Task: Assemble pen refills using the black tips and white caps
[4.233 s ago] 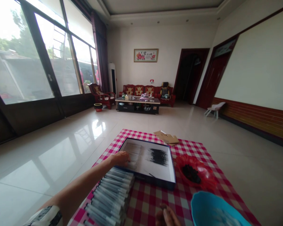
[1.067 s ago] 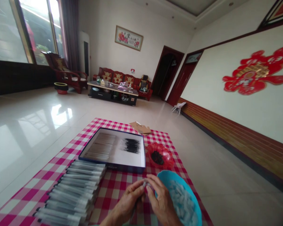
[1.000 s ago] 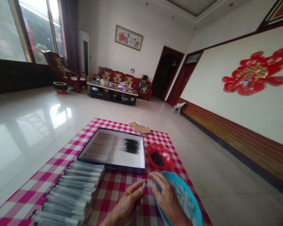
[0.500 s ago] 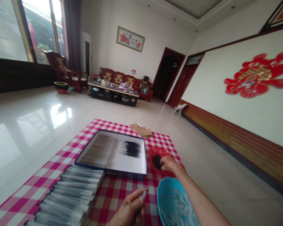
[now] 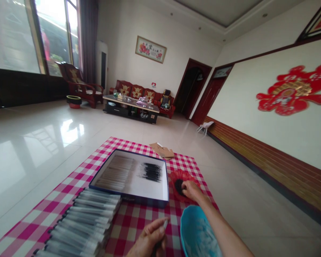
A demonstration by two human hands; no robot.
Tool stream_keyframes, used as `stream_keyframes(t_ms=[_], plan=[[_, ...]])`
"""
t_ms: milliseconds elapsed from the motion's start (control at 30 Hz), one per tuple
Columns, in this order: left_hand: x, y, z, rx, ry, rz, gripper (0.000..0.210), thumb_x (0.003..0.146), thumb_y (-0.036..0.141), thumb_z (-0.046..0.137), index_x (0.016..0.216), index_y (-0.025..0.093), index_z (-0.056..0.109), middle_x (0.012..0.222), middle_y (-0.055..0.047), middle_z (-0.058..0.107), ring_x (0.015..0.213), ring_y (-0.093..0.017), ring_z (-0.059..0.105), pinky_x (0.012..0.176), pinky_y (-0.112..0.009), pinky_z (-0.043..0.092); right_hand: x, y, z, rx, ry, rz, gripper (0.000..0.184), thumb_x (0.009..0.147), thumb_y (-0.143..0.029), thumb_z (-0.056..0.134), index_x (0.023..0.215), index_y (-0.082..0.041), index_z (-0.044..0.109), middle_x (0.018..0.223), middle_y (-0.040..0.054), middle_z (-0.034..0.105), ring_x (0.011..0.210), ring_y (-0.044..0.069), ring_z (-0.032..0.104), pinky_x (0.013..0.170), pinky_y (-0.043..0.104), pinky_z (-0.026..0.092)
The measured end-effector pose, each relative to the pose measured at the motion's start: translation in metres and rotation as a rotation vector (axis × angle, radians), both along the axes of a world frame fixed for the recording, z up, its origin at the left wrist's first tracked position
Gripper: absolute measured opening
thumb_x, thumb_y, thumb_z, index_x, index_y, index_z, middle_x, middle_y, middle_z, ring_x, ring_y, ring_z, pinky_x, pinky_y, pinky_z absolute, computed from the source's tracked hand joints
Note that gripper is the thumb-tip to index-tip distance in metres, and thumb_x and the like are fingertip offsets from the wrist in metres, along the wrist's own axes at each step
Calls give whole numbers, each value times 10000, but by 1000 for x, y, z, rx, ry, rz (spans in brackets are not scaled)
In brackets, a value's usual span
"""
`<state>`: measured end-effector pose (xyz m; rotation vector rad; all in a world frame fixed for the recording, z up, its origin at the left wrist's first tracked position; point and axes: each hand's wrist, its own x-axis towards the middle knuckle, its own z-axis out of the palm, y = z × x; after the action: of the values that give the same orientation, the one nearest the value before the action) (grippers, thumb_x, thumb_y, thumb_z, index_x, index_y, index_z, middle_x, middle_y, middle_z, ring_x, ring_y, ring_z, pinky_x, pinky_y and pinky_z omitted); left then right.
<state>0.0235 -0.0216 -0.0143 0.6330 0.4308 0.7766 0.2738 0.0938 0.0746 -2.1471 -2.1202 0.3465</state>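
Note:
My left hand [image 5: 149, 238] is closed around a pen [image 5: 166, 223] at the near edge of the view; a whitish end pokes out past the thumb. My right hand [image 5: 192, 190] reaches into a red flower-shaped dish [image 5: 189, 176], fingertips pressed together at the small dark pieces [image 5: 178, 185] in it. Whether the fingers have caught a piece is hidden. Below the right forearm stands a blue bowl [image 5: 186, 223] with many small translucent whitish pieces. Left of my left hand lies a pile of clear pens [image 5: 80, 223] with dark ends.
Behind the hands, a shallow blue-edged box [image 5: 136, 187] holds clear tubes [image 5: 116, 173] and thin black pen parts [image 5: 152, 172]. Brown cardboard [image 5: 164, 151] lies at the far edge of the checked tablecloth [image 5: 133, 217]. Farther off stand a coffee table [image 5: 131, 107] and a sofa.
The view has tipped slightly, so everything sits a little lower and to the right. My right hand stays in the red dish, and my left hand keeps its grip.

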Motion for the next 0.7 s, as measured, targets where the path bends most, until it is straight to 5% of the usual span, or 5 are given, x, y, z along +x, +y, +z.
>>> stream_keyframes(t_ms=[133,300,533,700], plan=[[-2,-1,8,3,7,21,631,697,470,750,1198,123,587,555,19,599,340,-40,411,348,-176,180,-8,-25,19,157,196,10,132,771,-139,592,863,-171,680,881,73,709,858,211,654,811,330,500],[-7,-6,27,22,15,43,638,681,455,760,1191,110,594,528,34,556,349,-41,389,359,-183,191,-36,-91,33,252,450,-10,238,834,-312,521,977,-177,654,859,50,712,786,191,668,702,277,523],[-9,-16,34,117,-2,-7,580,725,448,725,1185,120,591,560,34,564,352,-39,393,359,-184,197,-85,-169,13,180,1390,-229,256,758,-376,692,941,-197,675,822,47,697,765,187,647,717,302,510],[-10,-21,35,148,2,-34,501,761,401,701,1166,120,608,566,29,574,359,-38,409,359,-177,213,-113,-183,-6,267,1607,-351,244,668,-348,761,848,-210,670,790,24,678,687,164,621,664,293,511]])
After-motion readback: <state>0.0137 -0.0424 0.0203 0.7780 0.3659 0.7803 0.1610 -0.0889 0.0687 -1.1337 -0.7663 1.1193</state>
